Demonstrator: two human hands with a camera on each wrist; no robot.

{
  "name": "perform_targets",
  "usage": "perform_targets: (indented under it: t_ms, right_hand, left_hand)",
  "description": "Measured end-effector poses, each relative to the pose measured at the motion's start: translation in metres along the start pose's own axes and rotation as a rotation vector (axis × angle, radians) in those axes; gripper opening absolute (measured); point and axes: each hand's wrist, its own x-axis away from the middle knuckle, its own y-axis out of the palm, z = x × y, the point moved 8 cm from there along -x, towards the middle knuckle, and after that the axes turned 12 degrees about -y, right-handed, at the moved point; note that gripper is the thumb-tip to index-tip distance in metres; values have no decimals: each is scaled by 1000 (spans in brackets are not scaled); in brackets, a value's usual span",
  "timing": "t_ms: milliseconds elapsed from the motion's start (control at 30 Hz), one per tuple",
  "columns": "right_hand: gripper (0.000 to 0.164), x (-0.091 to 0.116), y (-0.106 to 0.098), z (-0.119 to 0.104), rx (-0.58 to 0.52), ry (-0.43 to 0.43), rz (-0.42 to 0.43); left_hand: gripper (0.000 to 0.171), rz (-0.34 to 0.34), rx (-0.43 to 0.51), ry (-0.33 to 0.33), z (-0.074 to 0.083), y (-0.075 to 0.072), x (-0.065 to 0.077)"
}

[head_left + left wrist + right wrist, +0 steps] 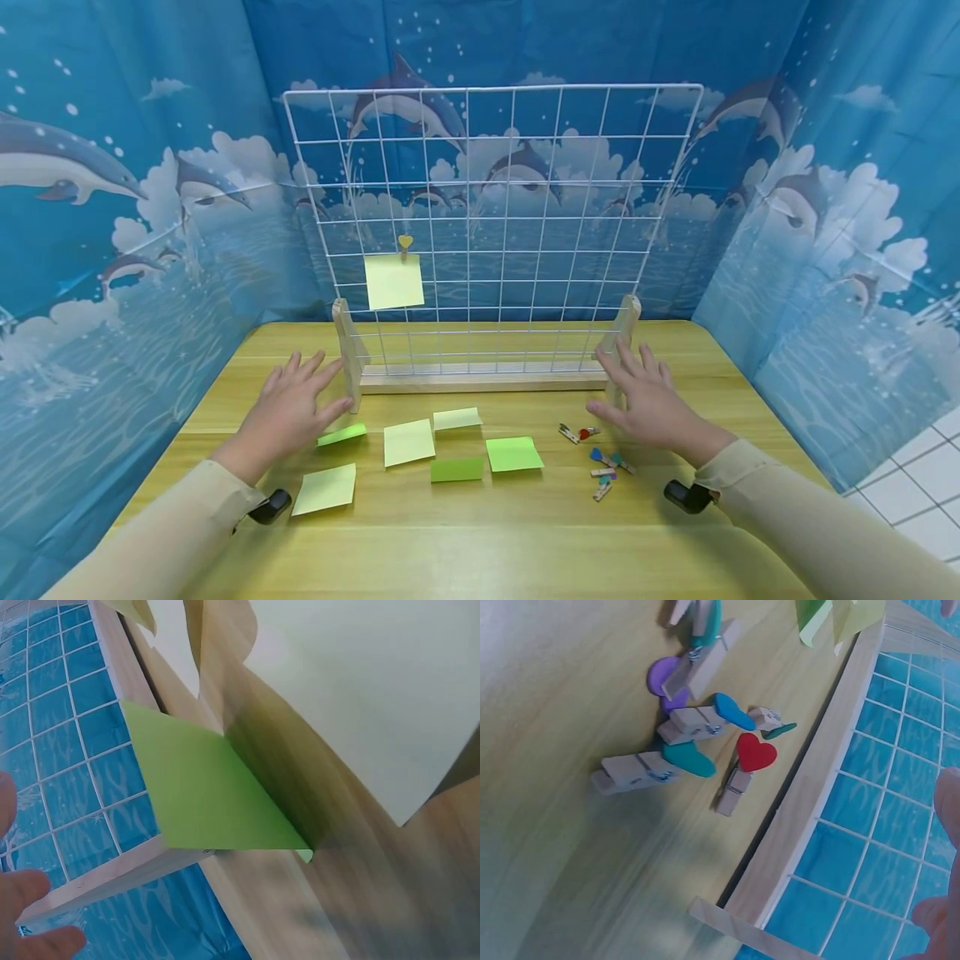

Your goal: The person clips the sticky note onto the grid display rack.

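Note:
My left hand (288, 410), fingers spread and holding nothing, is over the table beside the stand's left foot. Just under it lies a folded green sticky note (202, 787). My right hand (643, 402) is also spread and empty, near the right foot (621, 325). Small wooden clothespins with coloured hearts lie below it, among them one with a red heart (756, 752). A white wire grid (510, 218) stands upright in a wooden base (480, 382). On its left part hangs a pale yellow sticky note (394, 283) under a clothespin with a yellow heart (405, 242).
Several loose sticky notes lie on the wooden table (480, 558): pale yellow ones (325, 489) at left and middle, and a bright green one (514, 454) right of centre. A blue dolphin-print curtain (187, 250) surrounds the table at the back and sides.

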Motion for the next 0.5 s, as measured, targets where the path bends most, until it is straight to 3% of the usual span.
perform_targets:
  t_ms: [500]
  right_hand:
    - [88, 9, 15, 9, -21, 13, -18]
  left_hand:
    - [73, -18, 33, -12, -7, 14, 6]
